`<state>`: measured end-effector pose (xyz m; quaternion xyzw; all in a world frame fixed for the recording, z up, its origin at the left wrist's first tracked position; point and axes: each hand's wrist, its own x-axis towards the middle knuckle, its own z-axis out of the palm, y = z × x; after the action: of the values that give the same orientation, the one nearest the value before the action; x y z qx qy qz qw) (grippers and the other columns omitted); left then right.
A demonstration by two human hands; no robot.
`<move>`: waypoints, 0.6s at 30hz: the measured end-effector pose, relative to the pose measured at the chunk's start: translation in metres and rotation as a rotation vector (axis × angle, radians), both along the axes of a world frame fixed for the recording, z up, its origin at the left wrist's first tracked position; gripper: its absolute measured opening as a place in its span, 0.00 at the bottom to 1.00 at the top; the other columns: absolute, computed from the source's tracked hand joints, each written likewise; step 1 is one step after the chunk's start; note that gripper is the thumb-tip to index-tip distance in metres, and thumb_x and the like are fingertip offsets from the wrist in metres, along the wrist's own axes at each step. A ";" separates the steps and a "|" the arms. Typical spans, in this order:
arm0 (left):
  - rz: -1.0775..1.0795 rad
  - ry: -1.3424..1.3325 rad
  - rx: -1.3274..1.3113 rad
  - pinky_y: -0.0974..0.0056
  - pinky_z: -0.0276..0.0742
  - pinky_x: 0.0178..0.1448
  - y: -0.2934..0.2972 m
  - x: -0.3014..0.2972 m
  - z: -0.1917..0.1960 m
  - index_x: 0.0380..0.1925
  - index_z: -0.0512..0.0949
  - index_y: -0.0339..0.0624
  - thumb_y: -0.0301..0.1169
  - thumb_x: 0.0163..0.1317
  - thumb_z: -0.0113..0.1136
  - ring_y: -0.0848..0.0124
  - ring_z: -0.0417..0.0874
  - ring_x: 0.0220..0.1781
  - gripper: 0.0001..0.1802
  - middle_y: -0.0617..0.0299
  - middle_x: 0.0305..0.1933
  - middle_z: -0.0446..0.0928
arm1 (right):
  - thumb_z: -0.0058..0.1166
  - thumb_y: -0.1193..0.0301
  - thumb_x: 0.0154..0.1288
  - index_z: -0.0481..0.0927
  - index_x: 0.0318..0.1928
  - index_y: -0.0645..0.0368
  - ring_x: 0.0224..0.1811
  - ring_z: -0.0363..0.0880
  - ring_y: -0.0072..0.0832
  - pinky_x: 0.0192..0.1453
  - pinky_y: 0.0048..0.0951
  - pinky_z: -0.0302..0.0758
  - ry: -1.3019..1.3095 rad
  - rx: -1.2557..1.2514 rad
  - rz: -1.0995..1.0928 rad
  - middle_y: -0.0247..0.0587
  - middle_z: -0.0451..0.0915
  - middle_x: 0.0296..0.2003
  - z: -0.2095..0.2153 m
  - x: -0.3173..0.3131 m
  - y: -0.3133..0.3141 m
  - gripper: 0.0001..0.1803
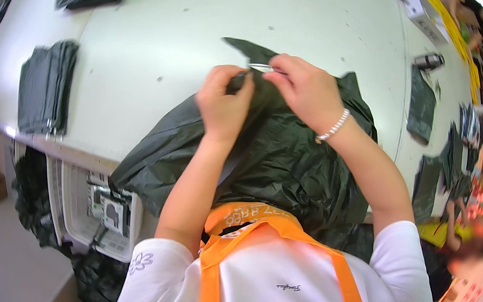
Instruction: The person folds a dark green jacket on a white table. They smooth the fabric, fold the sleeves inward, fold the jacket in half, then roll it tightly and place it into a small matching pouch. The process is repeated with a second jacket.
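A dark green, crinkled thin-fabric garment point(281, 144) spreads over the near edge of the table and down across my lap. My left hand point(225, 106) pinches a bunched edge of that fabric between thumb and fingers. Close beside it on the right, my right hand point(312, 95) is closed around small silver snips point(260, 68), whose pointed tip reaches left to the pinched fabric. A pointed flap of the garment sticks up beyond both hands. The snips' handle is mostly hidden by my fingers.
On the white table point(153, 32), a folded dark stack point(48, 90) lies at left. A white plastic basket point(74, 209) holding packets stands below the left edge. A white box point(425, 14) and dark fabric pieces point(420, 103) lie at right. Another person point(463, 236) sits at lower right.
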<state>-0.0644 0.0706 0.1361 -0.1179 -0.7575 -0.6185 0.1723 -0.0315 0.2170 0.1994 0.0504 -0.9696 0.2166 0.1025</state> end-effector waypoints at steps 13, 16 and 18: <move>-0.009 0.007 -0.618 0.54 0.59 0.66 0.020 -0.036 -0.048 0.55 0.69 0.37 0.27 0.53 0.65 0.53 0.65 0.62 0.28 0.49 0.58 0.69 | 0.51 0.60 0.67 0.74 0.38 0.62 0.33 0.79 0.42 0.40 0.36 0.74 -0.015 -0.180 -1.189 0.49 0.80 0.29 -0.175 0.204 0.302 0.16; -0.249 -0.002 -0.653 0.55 0.63 0.63 0.069 -0.026 -0.065 0.54 0.71 0.38 0.28 0.51 0.65 0.53 0.69 0.60 0.28 0.50 0.56 0.72 | 0.56 0.60 0.63 0.76 0.39 0.63 0.33 0.80 0.35 0.40 0.32 0.74 -0.059 -0.282 -1.323 0.46 0.81 0.31 -0.192 0.238 0.333 0.17; -0.411 -0.006 -0.716 0.55 0.66 0.61 0.129 -0.010 -0.067 0.54 0.70 0.37 0.32 0.51 0.66 0.52 0.71 0.58 0.29 0.48 0.55 0.73 | 0.59 0.61 0.61 0.78 0.40 0.63 0.35 0.80 0.34 0.42 0.31 0.75 0.011 -0.307 -1.190 0.46 0.81 0.33 -0.184 0.205 0.317 0.17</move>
<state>-0.0745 0.2001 0.0696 -0.3175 -0.8860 -0.3377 -0.0090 0.1735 0.5339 0.0152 -0.5140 -0.7885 0.2592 0.2168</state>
